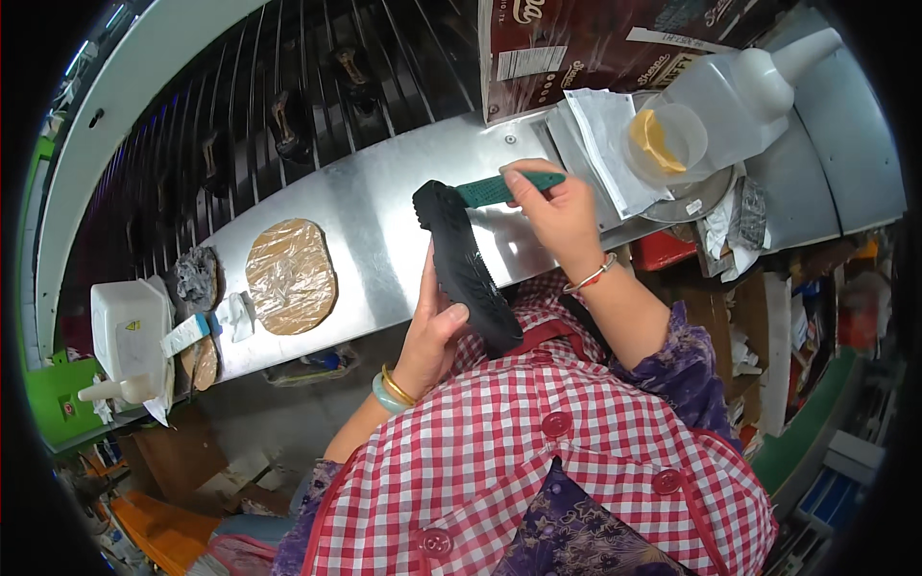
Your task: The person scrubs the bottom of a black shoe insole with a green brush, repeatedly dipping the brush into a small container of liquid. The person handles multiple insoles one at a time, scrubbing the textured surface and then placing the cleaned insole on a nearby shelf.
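Note:
My left hand is closed around a black shoe sole, its thumb on the near side. The sole stands tilted in front of my apron, its heel end pointing away from me. In my right hand a flat, dark green handle-like tool is pinched between thumb and fingers. The tool's left end meets the heel end of the sole; I cannot tell what its tip looks like there. Under both lies the shiny metal ledge.
Left on the ledge is a brown plastic-wrapped pad. Beyond it stands a white squeeze bottle. At right are a large translucent bottle and a clear cup with a yellow piece. A dark red carton stands behind, beside a rack of black rods.

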Demonstrator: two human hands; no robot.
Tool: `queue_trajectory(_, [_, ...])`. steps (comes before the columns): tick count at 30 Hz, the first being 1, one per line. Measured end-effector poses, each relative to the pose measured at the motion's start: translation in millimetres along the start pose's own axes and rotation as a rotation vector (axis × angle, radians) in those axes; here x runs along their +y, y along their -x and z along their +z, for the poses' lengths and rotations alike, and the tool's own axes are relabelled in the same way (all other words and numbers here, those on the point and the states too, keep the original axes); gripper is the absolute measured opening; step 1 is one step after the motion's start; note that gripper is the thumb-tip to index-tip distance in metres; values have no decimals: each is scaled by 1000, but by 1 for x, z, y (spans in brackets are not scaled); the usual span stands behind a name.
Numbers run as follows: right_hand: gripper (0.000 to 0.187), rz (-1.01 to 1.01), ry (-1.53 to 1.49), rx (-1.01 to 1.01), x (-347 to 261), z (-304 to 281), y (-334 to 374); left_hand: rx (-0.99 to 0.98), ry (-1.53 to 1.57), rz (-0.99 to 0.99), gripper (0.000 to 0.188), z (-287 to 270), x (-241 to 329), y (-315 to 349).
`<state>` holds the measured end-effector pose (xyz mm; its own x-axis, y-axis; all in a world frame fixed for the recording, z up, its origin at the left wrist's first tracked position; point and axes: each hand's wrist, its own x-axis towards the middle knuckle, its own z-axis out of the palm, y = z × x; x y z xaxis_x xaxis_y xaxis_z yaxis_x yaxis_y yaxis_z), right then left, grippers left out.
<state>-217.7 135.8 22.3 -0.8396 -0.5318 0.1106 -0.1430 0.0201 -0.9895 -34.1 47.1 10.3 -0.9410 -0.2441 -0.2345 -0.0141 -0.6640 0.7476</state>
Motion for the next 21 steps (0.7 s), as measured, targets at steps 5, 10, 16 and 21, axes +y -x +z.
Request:
queue_trajectory(5, [13, -72, 151, 63, 15, 7, -1, 19, -85, 25, 90, 3, -3, -3])
queue_trajectory(10, [13, -122, 115, 147, 6, 11, 3, 16, -118, 17, 91, -1, -7, -6])
queue_trajectory(16, [11, -84, 159, 103, 0, -4, 18, 50, -131, 16, 90, 2, -9, -7])
queue_trajectory(21, [8, -167, 264, -6, -5, -12, 42, 63, -79, 28, 88, 7, -6, -10])
